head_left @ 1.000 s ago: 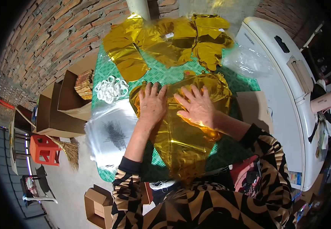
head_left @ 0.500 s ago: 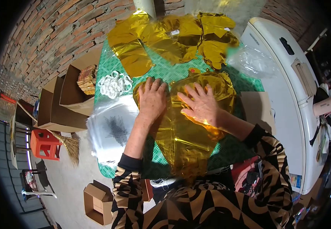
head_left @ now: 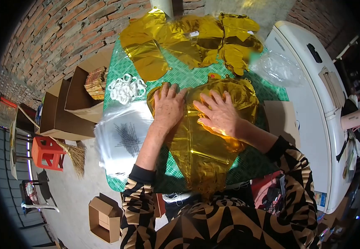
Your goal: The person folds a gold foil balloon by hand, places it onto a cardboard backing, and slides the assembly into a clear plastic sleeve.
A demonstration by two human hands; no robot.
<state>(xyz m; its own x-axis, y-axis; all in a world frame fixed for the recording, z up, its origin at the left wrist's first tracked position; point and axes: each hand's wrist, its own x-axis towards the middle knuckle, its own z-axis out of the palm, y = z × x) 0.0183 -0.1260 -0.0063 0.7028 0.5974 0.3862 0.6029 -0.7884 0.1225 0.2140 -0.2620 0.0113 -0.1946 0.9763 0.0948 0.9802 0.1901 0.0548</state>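
Note:
A flat gold foil balloon [head_left: 200,145] lies on the green checked tablecloth [head_left: 184,76] in front of me. My left hand [head_left: 168,107] rests palm down on its upper left part, fingers spread. My right hand [head_left: 219,114] presses flat on its upper right part, fingers spread too. Neither hand grips anything. More gold foil balloons [head_left: 188,37] lie in a heap at the far end of the table.
A stack of clear plastic bags [head_left: 124,139] lies left of the balloon, a pile of white cord [head_left: 126,89] beyond it. Open cardboard boxes [head_left: 70,110] stand at the left, another box [head_left: 103,218] on the floor. A white freezer [head_left: 316,99] flanks the right.
Both hands have stayed flat on the balloon, shifting only slightly. The view has drifted a little, so the table sits slightly further right.

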